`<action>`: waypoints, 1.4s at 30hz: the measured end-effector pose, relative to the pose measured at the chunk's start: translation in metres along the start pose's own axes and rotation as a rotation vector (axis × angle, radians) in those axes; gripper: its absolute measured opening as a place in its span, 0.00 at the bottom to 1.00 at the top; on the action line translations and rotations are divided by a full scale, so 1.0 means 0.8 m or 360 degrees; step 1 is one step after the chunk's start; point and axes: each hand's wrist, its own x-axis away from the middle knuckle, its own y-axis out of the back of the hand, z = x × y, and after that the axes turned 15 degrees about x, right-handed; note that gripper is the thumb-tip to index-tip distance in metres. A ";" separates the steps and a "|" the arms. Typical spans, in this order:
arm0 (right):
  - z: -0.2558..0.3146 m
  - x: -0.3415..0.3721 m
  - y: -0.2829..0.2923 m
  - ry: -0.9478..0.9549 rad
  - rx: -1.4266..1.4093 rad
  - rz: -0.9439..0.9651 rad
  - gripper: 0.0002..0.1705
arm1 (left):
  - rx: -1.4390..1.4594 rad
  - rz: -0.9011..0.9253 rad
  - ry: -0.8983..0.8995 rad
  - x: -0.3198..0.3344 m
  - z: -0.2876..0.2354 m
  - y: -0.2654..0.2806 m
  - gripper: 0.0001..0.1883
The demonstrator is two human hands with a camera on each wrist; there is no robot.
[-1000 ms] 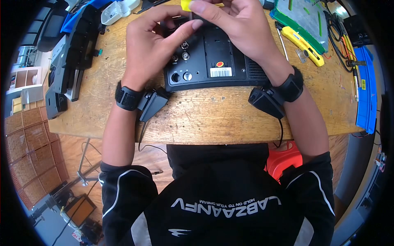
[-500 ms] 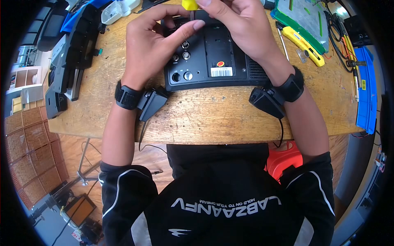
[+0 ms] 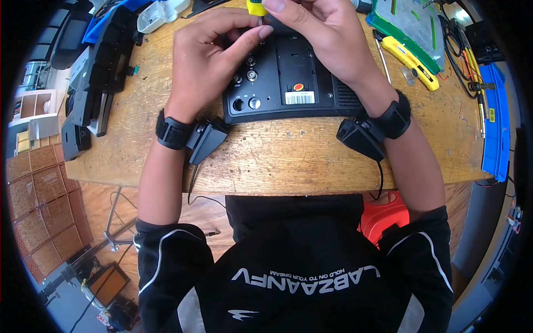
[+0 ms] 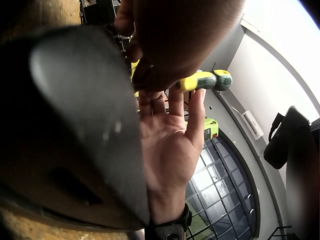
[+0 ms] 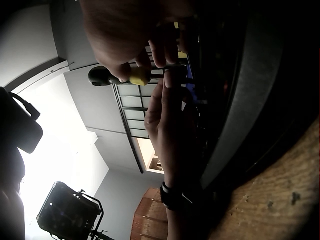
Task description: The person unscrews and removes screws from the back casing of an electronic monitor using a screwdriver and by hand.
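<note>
Yellow-and-grey plastic-handled screwdriver (image 4: 205, 80) pinched in right hand (image 3: 336, 47), eleven o'clock of black plastic casing (image 3: 272, 83).
Pinched lower by left hand (image 3: 202, 69); could slip, scratching casing, if tilted.

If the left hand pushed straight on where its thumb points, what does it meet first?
Likely the screwdriver, just at the left hand in the head view. Beyond it the right hand seems next, though depth is unclear.
</note>
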 end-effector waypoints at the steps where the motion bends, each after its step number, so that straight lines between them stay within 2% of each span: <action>1: 0.003 0.001 0.000 0.0000 0.0000 0.0001 0.22 | -0.0042 0.0036 0.0030 0.000 0.000 0.001 0.09; 6: 0.019 0.006 0.003 0.0000 0.0238 -0.0019 0.22 | 0.0093 -0.0013 -0.0037 0.000 0.005 -0.004 0.10; 15: 0.003 0.002 -0.001 -0.0058 0.0044 -0.0001 0.17 | 0.0217 0.0000 -0.0186 -0.002 0.009 -0.007 0.10; 16: 0.004 0.002 -0.002 -0.0050 0.0023 -0.0019 0.17 | 0.0211 0.0000 -0.0187 -0.002 0.008 -0.006 0.10; 18: 0.003 0.003 -0.003 -0.0098 -0.0012 -0.0020 0.16 | 0.0142 -0.0029 0.0000 0.000 0.004 -0.004 0.11; 22: 0.001 0.003 -0.002 -0.0110 -0.0042 -0.0026 0.16 | 0.0064 -0.0119 -0.0040 0.001 0.008 0.001 0.10; 24: 0.001 0.003 0.000 -0.0109 0.0008 -0.0012 0.17 | -0.0018 -0.0021 -0.0037 0.002 0.007 0.004 0.09; 27: 0.003 0.003 0.000 -0.0112 -0.0021 -0.0015 0.15 | -0.0004 0.0003 0.0039 0.000 -0.005 0.002 0.08; 33: 0.004 0.002 -0.001 -0.0006 -0.0066 0.0069 0.15 | 0.0111 -0.0096 -0.0028 -0.002 0.008 -0.004 0.09; 35: 0.002 0.002 -0.004 -0.0036 -0.0142 -0.0063 0.16 | 0.0104 -0.0091 -0.0012 -0.002 0.007 -0.004 0.09; 38: 0.008 0.004 -0.002 -0.0168 0.0025 -0.0060 0.17 | 0.0120 -0.0084 -0.0013 -0.002 0.009 -0.004 0.09; 42: 0.000 0.003 -0.002 -0.0126 -0.0027 -0.0052 0.18 | 0.0123 -0.0056 -0.0061 -0.002 0.011 -0.001 0.09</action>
